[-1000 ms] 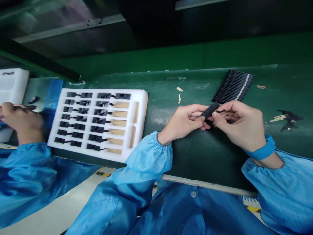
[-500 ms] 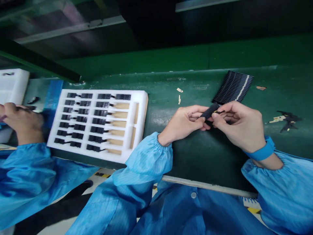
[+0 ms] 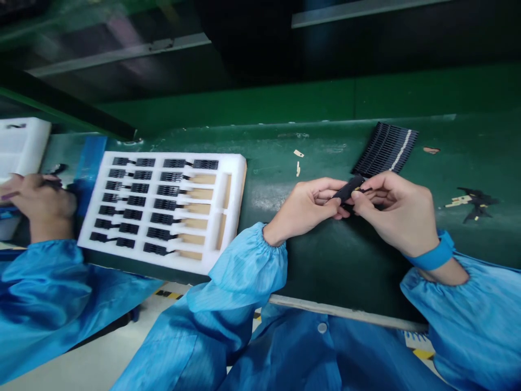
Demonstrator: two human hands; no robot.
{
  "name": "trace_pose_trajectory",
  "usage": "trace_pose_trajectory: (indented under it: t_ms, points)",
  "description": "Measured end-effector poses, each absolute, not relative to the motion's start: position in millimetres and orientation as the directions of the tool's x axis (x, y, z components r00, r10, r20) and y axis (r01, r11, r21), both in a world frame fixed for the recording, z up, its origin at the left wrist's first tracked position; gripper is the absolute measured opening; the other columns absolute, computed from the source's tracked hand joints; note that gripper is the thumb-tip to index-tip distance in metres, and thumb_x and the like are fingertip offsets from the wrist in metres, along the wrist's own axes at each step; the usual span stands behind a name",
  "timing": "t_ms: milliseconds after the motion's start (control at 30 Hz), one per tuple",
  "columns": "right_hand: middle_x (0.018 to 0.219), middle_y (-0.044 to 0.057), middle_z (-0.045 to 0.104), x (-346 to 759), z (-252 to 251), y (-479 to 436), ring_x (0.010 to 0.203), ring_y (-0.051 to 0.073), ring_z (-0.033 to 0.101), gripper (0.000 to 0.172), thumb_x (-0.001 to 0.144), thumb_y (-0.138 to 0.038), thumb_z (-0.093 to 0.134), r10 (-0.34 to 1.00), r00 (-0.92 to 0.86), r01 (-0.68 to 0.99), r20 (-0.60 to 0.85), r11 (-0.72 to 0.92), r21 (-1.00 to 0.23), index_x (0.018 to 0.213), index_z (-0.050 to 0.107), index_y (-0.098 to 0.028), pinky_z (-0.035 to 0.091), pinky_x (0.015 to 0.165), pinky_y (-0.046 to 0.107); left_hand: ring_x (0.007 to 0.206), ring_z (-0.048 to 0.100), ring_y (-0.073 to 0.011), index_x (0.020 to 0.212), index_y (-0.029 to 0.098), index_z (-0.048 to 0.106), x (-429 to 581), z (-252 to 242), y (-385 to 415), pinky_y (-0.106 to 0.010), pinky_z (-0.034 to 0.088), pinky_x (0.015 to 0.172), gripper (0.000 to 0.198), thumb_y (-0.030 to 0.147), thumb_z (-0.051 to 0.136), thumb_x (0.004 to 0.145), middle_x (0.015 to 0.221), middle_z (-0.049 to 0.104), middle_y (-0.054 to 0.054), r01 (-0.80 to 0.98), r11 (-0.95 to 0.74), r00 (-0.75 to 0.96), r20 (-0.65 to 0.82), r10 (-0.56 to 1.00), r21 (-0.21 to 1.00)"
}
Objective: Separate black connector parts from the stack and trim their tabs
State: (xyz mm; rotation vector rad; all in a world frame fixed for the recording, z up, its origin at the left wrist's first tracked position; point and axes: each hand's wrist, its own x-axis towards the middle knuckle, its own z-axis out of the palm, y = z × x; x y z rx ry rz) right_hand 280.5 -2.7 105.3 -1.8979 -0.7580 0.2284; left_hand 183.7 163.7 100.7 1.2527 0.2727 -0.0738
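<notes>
In the head view, your left hand [image 3: 309,206] and right hand [image 3: 396,214] met over the middle of the green bench [image 3: 325,255]. Both pinched one black part [image 3: 348,189] between thumb and fingertips, the left hand on its near-left end and the right hand on its far-right end, holding it just above the bench. A blue wristband [image 3: 433,255] sat on your right wrist. Just beyond your right hand lay a fanned stack of black strips [image 3: 385,149]. To the left rested a white foam tray [image 3: 237,179] with rows of black parts in its slots. At the far left, a co-worker's hand [image 3: 40,203] was at work. Loose scraps [image 3: 474,201] lay at the right.
</notes>
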Motion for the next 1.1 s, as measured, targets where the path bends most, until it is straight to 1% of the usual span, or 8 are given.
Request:
trace_pose_trajectory:
  t_ms: [167,400,500,733,933,1000,1067,1100]
  points:
    - [0.067,-0.003,0.069,280.2,105.5,-2.3,0.055,0.016,0.069,0.014,0.082,-0.021,0.074,0.6,0.776,0.414,0.197,-0.247,-0.876,0.08,0.061,-0.024,0.057,0.051,0.024,0.077,0.075,-0.0125,0.113,0.013,0.072,183.6,101.6,163.6,-0.021,0.061,0.074,0.025,0.012,0.07,0.088,0.087,0.077,-0.005,0.204,0.325,0.965,-0.246,0.093,0.924]
    - [0.066,-0.003,0.068,279.9,105.0,-3.1,0.054,0.015,0.067,0.014,0.083,-0.022,0.073,0.59,0.778,0.451,0.216,-0.283,-0.846,0.078,0.059,-0.023,0.053,0.049,0.024,0.078,0.076,-0.0146,0.113,0.013,0.071,183.6,102.9,162.6,-0.023,0.062,0.075,0.026,0.019,0.074,0.088,0.087,0.077,-0.005,0.217,0.317,0.962,-0.257,0.091,0.923]
    - [0.067,-0.002,0.068,279.9,104.4,-3.2,0.055,0.016,0.067,0.014,0.082,-0.022,0.072,0.578,0.786,0.463,0.222,-0.309,-0.831,0.078,0.059,-0.023,0.052,0.051,0.025,0.079,0.076,-0.0153,0.113,0.013,0.071,182.7,102.7,161.2,-0.024,0.062,0.076,0.026,0.021,0.075,0.089,0.088,0.077,-0.006,0.217,0.318,0.962,-0.257,0.09,0.923]
    - [0.067,-0.003,0.066,275.1,107.9,-3.5,0.057,0.016,0.063,0.013,0.083,-0.022,0.072,0.566,0.771,0.553,0.293,-0.365,-0.749,0.08,0.059,-0.023,0.049,0.054,0.028,0.08,0.075,-0.0139,0.11,0.014,0.066,181.0,104.7,159.0,-0.022,0.06,0.076,0.026,0.021,0.076,0.088,0.088,0.076,-0.005,0.202,0.307,0.966,-0.24,0.091,0.93]
    - [0.071,-0.001,0.062,271.0,111.1,-1.7,0.058,0.015,0.059,0.01,0.086,-0.019,0.068,0.616,0.691,0.669,0.378,-0.347,-0.657,0.082,0.06,-0.024,0.048,0.054,0.03,0.068,0.07,-0.0106,0.095,0.015,0.06,182.8,102.5,156.3,-0.02,0.055,0.066,0.025,0.033,0.077,0.089,0.073,0.072,0.0,0.156,0.268,0.968,-0.201,0.15,0.951]
    - [0.076,0.0,0.063,272.8,110.9,-2.7,0.056,0.015,0.057,0.009,0.086,-0.023,0.069,0.596,0.703,0.671,0.389,-0.372,-0.642,0.091,0.062,-0.023,0.048,0.053,0.03,0.069,0.07,-0.0107,0.093,0.015,0.058,183.5,102.8,155.6,-0.019,0.053,0.065,0.024,0.031,0.075,0.09,0.072,0.072,-0.001,0.164,0.25,0.966,-0.207,0.157,0.954]
    - [0.081,0.0,0.064,275.8,110.5,-4.7,0.055,0.015,0.058,0.022,0.086,-0.028,0.07,0.501,0.767,0.615,0.4,-0.398,-0.681,0.105,0.062,-0.023,0.046,0.049,0.029,0.073,0.071,-0.0115,0.095,0.015,0.057,184.2,104.0,155.6,-0.018,0.051,0.062,0.02,0.029,0.072,0.092,0.079,0.076,-0.004,0.197,0.257,0.957,-0.243,0.161,0.946]
    - [0.082,0.0,0.064,277.2,110.1,-5.9,0.055,0.015,0.059,0.026,0.086,-0.029,0.07,0.442,0.804,0.573,0.398,-0.399,-0.716,0.109,0.061,-0.022,0.045,0.047,0.029,0.074,0.071,-0.012,0.098,0.015,0.057,184.4,104.8,155.9,-0.017,0.05,0.06,0.019,0.029,0.07,0.094,0.086,0.078,-0.006,0.212,0.271,0.952,-0.261,0.161,0.939]
